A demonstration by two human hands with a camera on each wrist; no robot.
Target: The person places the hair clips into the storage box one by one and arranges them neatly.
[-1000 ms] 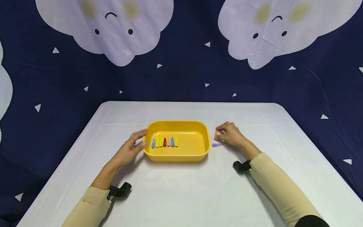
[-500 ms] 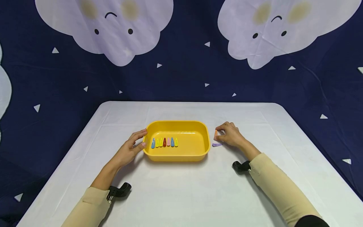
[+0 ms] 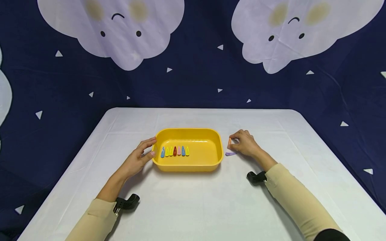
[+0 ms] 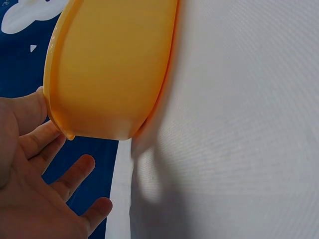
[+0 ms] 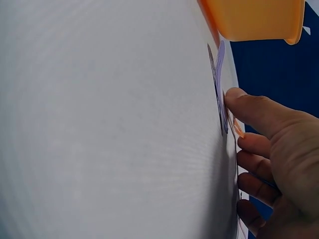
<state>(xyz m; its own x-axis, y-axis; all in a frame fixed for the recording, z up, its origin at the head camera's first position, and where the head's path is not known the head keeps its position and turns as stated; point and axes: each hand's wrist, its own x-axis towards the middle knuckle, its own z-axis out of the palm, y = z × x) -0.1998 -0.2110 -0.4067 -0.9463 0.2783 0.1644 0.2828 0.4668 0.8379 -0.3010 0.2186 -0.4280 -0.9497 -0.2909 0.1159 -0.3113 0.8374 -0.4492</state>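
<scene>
A yellow tray [image 3: 205, 149] rests on the table, with a row of blue, yellow, red and pink snap hair clips [image 3: 175, 151] inside its left half. My left hand [image 3: 136, 161] touches the tray's left end at the rim, its fingers fairly straight and spread. To the right of the tray, my right hand [image 3: 245, 144] pinches an orange hair clip [image 3: 229, 143] between thumb and index finger, down at the table surface. Just in front of it lies a purple hair clip [image 3: 231, 154], close to the thumb [image 5: 244, 102] in the right wrist view.
White cloth covers the table [image 3: 193, 204]. Behind stands a dark blue backdrop [image 3: 196, 90] with clouds and small triangles. Black wrist straps with mounts [image 3: 128, 202] sit on both forearms, just above the table.
The orange hair clip stood slanted in the right fingers a second ago and now stands straighter between them. The left hand and tray stay where they were.
</scene>
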